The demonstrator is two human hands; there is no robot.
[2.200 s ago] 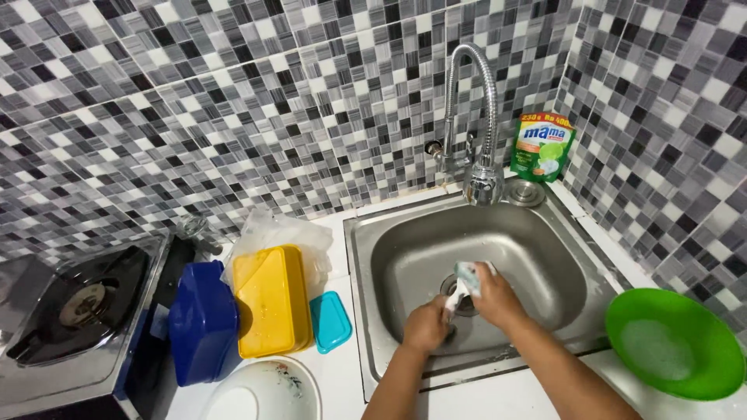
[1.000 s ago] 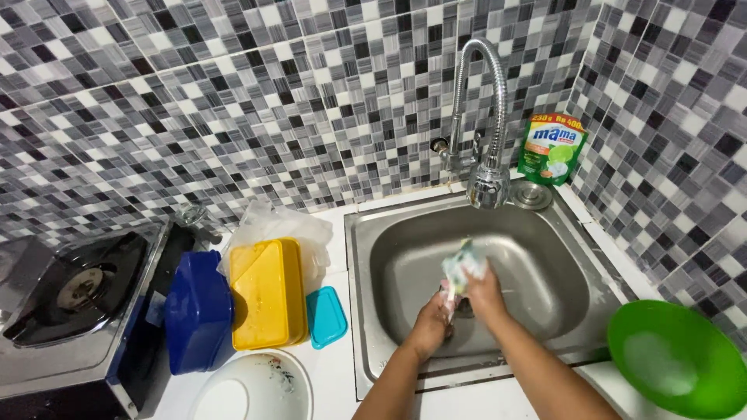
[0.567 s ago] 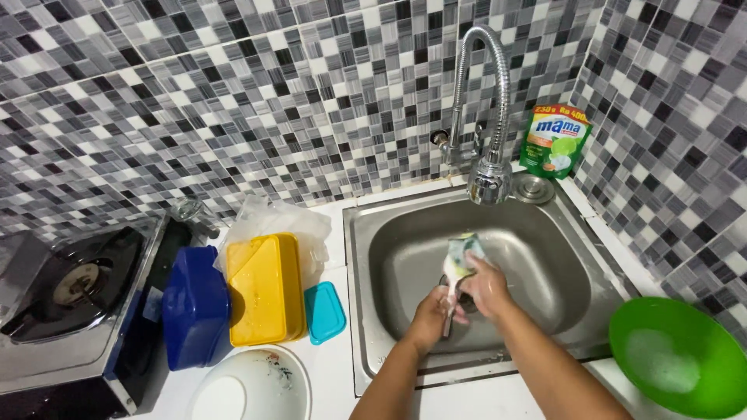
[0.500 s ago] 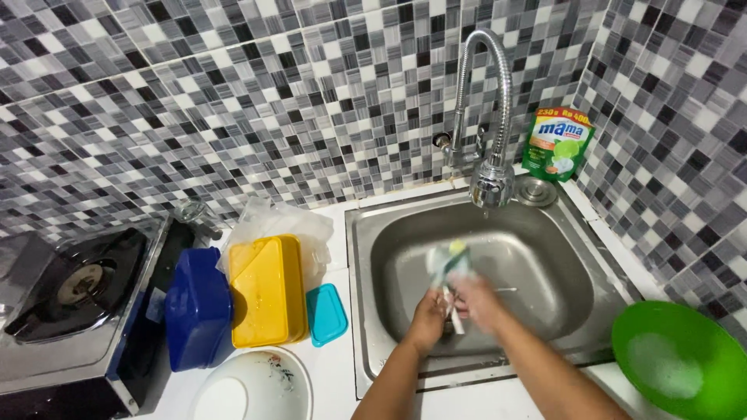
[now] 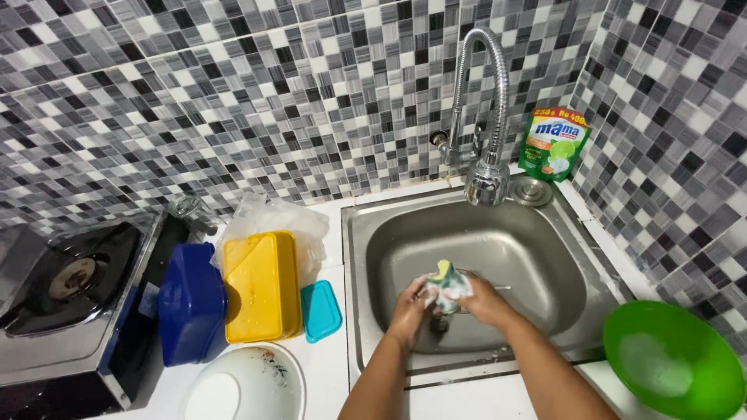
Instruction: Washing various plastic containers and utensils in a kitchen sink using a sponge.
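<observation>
We see both hands low in the steel sink [image 5: 545, 257], over its drain. The left hand [image 5: 411, 309] and right hand [image 5: 484, 299] meet around a soapy sponge [image 5: 447, 285], fingers curled shut on it from either side. Left of the sink's rim lie a teal lid [image 5: 320, 310], a yellow container [image 5: 261, 285] and a blue container [image 5: 191, 302]; a green bowl [image 5: 674, 370] sits at the sink's right front corner.
</observation>
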